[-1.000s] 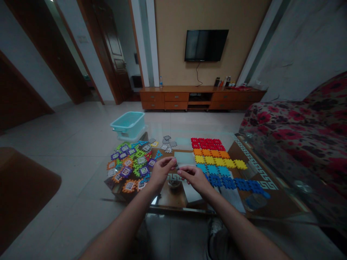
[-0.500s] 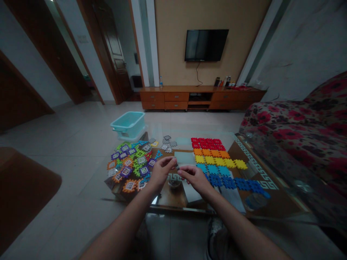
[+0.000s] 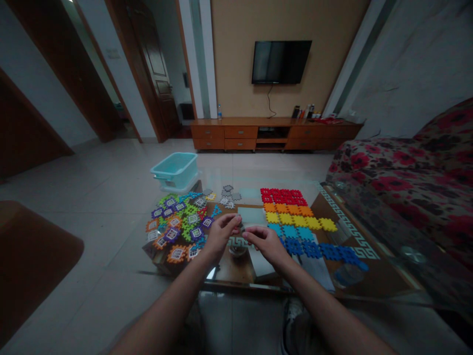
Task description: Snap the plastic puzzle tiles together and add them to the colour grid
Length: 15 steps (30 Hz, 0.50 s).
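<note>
Over the middle of the glass table, my left hand [image 3: 222, 231] and my right hand [image 3: 265, 240] face each other with closed fingertips. Between them they pinch a small grey piece [image 3: 242, 228], seen nearly edge-on and mostly hidden; it resembles the grey interlocking tiles [image 3: 236, 196] lying farther back. A mixed heap of interlocking tiles [image 3: 192, 218], green, purple, orange and blue, spreads left of my left hand. Beyond my right hand lie sorted rows: red tiles [image 3: 283, 196], orange tiles [image 3: 290, 210], yellow tiles [image 3: 299, 221], light blue tiles [image 3: 290, 231] and dark blue tiles [image 3: 312, 249].
The glass table [image 3: 236, 284] has its front edge just before my knees. A turquoise bin [image 3: 175, 172] stands at its far left corner. A clear container with a blue lid [image 3: 347, 276] is near the front right. A flowered sofa [image 3: 402, 167] borders the right side.
Both hands stay in almost the same place. The grey piece between the fingertips has turned slightly; the tiles on the table lie as before.
</note>
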### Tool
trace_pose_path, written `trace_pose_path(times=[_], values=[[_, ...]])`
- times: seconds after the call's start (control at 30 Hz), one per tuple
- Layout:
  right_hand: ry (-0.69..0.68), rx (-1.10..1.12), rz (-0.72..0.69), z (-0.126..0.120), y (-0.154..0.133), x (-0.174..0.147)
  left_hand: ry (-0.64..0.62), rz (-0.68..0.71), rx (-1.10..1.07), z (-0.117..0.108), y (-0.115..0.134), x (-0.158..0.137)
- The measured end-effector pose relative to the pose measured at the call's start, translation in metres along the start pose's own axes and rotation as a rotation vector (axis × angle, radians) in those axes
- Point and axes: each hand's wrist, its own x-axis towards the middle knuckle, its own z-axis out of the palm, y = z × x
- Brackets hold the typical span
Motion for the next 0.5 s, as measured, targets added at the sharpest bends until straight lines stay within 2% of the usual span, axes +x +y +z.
trace_pose_path(times=[0.2,0.5], values=[[0.004,-0.007,-0.026,-0.0018,0.0061,0.0017,0.027,-0.070,-0.103,0.0009,0.0022,0.0012],[0.021,-0.010,-0.022,-0.0014,0.0034,0.0020,0.031,-0.073,-0.111,0.0005,0.0020,0.0012]])
